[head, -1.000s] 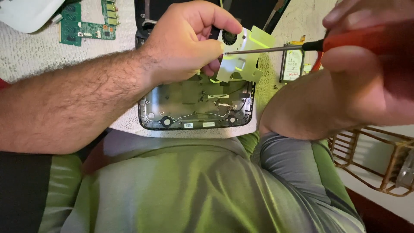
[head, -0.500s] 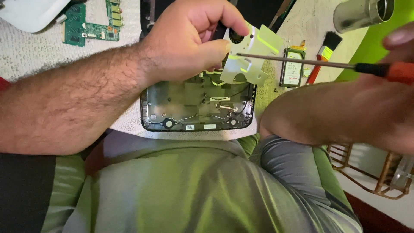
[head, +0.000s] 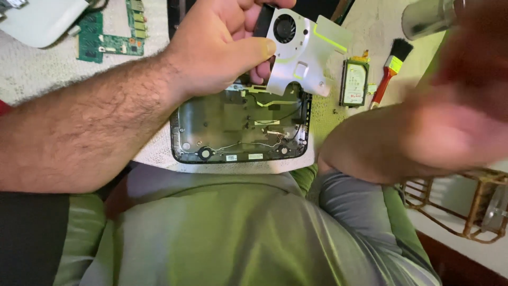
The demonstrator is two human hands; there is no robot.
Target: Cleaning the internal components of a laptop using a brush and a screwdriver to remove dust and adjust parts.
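This looks like a home repair spot rather than a workshop: a speckled stone counter [head: 370, 32] serves as the bench, with a loose green circuit board [head: 108, 39], an opened dark plastic laptop shell [head: 241, 127], a small red-handled brush [head: 389, 71] and a wooden rack [head: 450, 204] spread about.

open casing [head: 211, 124] reachable; fan bracket [head: 307, 58] overhangs top edge.

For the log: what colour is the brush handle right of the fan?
Red, with a black bristle head, on the brush; clearest in the head view.
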